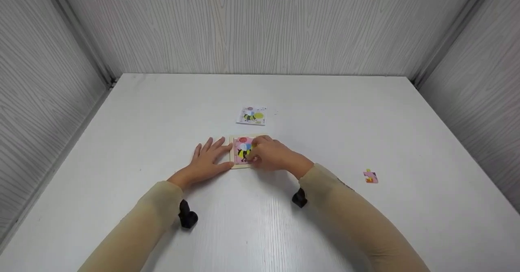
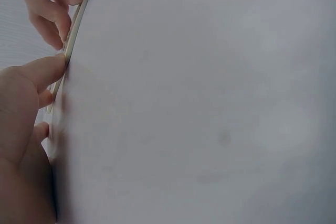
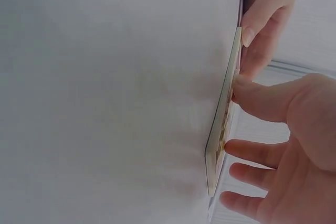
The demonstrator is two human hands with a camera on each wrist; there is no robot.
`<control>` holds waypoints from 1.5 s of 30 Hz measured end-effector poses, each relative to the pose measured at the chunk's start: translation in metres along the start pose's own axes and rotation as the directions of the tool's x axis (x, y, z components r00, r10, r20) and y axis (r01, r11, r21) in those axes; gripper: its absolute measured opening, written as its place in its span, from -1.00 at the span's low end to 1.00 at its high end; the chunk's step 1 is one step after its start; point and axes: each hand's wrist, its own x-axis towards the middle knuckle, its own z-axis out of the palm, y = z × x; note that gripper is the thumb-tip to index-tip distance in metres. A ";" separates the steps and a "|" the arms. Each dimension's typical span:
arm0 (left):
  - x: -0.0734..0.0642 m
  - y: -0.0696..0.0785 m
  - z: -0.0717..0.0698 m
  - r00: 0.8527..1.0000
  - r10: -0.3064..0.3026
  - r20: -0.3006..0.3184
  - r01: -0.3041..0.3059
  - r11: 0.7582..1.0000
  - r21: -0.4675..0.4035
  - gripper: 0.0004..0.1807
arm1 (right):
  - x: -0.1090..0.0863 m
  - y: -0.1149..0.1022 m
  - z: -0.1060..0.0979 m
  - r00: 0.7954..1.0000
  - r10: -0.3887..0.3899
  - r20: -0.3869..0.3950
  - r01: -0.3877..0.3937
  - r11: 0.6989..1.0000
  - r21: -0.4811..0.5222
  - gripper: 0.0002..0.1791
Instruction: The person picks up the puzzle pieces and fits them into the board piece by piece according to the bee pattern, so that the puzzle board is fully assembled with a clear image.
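A wooden-framed bee puzzle (image 1: 242, 145) lies on the table in the head view. My left hand (image 1: 208, 162) rests spread beside it, thumb and index fingertip at the frame's left edge. Over the puzzle's right part is my right hand (image 1: 273, 155), covering much of that side. In the right wrist view, the right thumb and index finger pinch a puzzle piece (image 3: 227, 121) low over the frame, mostly hidden by the fingers; the other fingers (image 3: 252, 176) extend past the frame's end. The left wrist view shows the frame's thin edge (image 2: 80, 22) with both hands at it.
A printed bee picture card (image 1: 252, 115) lies just beyond the puzzle. Off to the right, a loose pink puzzle piece (image 1: 370, 176) lies on the white table (image 1: 325, 231). Grey wood-grain panels (image 1: 260, 28) enclose the back and sides.
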 end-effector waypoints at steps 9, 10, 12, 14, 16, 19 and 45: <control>0.001 -0.002 0.000 1.000 0.008 -0.004 -0.008 1.000 -0.004 -0.30 | -0.007 0.000 -0.001 0.992 0.042 0.121 -0.031 0.995 -0.091 -0.43; 0.000 -0.002 0.000 1.000 0.008 -0.003 -0.008 1.000 -0.004 -0.30 | -0.008 0.000 -0.001 0.993 0.036 0.116 -0.026 0.996 -0.083 -0.43; 0.000 -0.003 0.000 1.000 0.009 -0.004 -0.009 1.000 -0.004 -0.29 | -0.008 0.003 0.000 0.995 0.023 0.094 -0.018 0.999 -0.046 -0.44; 0.001 -0.003 0.001 1.000 0.011 -0.004 -0.011 1.000 -0.007 -0.29 | -0.009 0.007 0.000 0.999 0.005 0.051 -0.005 1.000 -0.002 -0.49; 0.001 -0.003 0.001 1.000 0.014 -0.003 -0.014 1.000 -0.011 -0.29 | -0.009 0.010 -0.001 1.000 -0.015 0.008 0.015 1.000 0.027 -0.54; 0.001 -0.004 0.002 1.000 0.012 0.001 -0.012 1.000 -0.018 -0.29 | -0.011 0.015 -0.002 0.998 -0.049 -0.040 0.051 0.997 0.051 -0.59; -0.001 -0.002 -0.001 1.000 0.013 0.024 -0.012 0.999 -0.034 -0.27 | -0.041 0.042 -0.006 0.994 0.016 -0.108 0.003 0.985 0.174 -0.60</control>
